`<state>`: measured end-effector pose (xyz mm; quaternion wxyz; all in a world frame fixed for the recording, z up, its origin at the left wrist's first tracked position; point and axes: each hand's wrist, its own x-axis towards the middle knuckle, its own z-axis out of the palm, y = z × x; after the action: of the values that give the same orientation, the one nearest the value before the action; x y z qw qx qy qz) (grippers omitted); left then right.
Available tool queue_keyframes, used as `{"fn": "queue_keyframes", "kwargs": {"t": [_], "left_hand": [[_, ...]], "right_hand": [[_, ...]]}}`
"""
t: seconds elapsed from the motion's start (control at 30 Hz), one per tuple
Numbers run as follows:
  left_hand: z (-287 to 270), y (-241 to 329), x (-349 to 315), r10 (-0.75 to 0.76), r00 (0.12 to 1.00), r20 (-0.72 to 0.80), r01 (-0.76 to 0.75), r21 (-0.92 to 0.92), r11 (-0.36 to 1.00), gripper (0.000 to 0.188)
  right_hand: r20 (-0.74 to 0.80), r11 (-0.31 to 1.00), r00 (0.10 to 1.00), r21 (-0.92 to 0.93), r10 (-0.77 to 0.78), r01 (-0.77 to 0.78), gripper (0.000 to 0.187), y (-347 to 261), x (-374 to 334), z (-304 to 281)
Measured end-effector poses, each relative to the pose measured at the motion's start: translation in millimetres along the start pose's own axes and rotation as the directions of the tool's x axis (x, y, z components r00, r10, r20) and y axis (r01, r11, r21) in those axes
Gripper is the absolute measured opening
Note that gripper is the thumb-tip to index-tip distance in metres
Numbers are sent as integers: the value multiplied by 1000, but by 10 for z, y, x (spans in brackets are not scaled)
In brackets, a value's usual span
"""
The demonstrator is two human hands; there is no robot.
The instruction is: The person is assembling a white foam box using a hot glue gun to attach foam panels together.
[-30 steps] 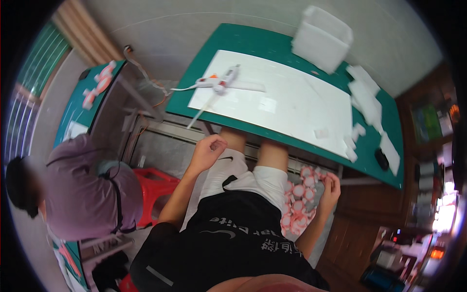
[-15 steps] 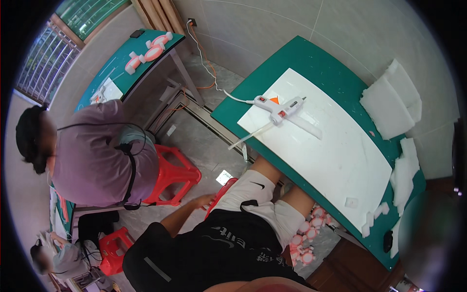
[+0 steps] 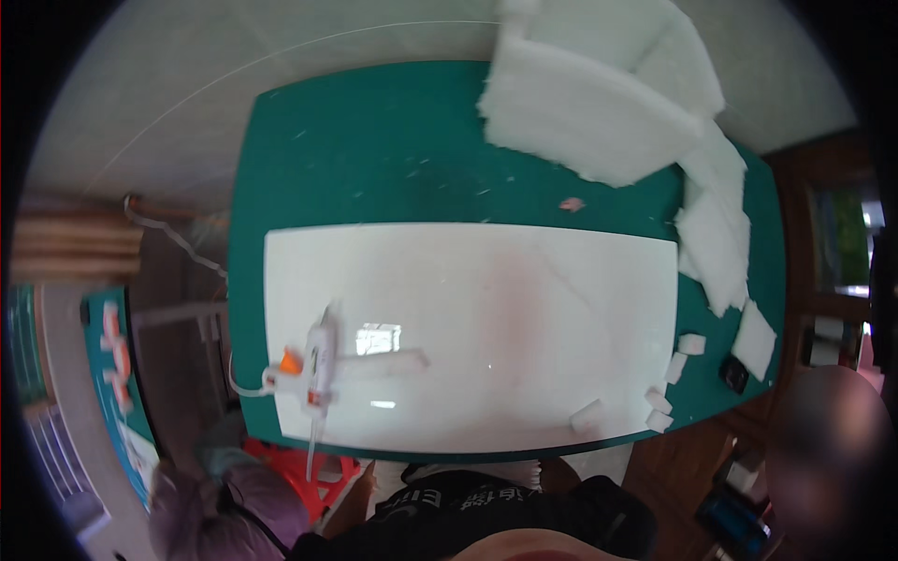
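Observation:
My left hand (image 3: 366, 480) is low beside my body, near a red stool (image 3: 329, 472). It is small and blurred, and its fingers cannot be made out. My right hand is not in view. In front of me a glossy white board (image 3: 486, 318) lies on a green-topped table (image 3: 365, 140). A white glue gun (image 3: 321, 360) rests at the board's left end, with a glue stick (image 3: 311, 453) extending from its rear past the near edge. Beside it lies a flat white strip (image 3: 388, 364). A small white foam block (image 3: 587, 416) sits near the board's right corner.
Thick white foam sheets (image 3: 599, 117) stand at the back right; more foam (image 3: 716, 234) lies along the right side. Several foam bits (image 3: 658, 400) and a small black object (image 3: 734, 374) lie at the right. A co-worker (image 3: 253, 500) sits left, by another table (image 3: 136, 421).
My view has swung right and closer, so the table now spreads across the middle. The glue gun remains on the board. My left arm stays low, and less of it shows.

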<state>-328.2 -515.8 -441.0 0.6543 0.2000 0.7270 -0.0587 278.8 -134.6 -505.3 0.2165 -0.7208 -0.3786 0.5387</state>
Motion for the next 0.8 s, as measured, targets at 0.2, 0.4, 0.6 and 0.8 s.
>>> {"fn": "queue_keyframes", "kwargs": {"t": [0.2,0.4,0.6,0.8], "left_hand": [[620,2127,1264,263,955,137,-292,283,914,64],[-384,2398,1910,528,822,213,-563,450,693,56],[-613,2084,1848,659,672,336,-724,484,491,48],[-440,2422,2051,867,450,216,-833,451,320,40]], "right_hand": [[-199,994,975,64,103,-92,24,26,-255,-202],[-273,984,958,173,85,-38,24,27,-335,11],[-263,974,957,217,118,-60,25,688,-1116,27],[-258,960,963,243,-78,143,23,983,-821,-306]]}}
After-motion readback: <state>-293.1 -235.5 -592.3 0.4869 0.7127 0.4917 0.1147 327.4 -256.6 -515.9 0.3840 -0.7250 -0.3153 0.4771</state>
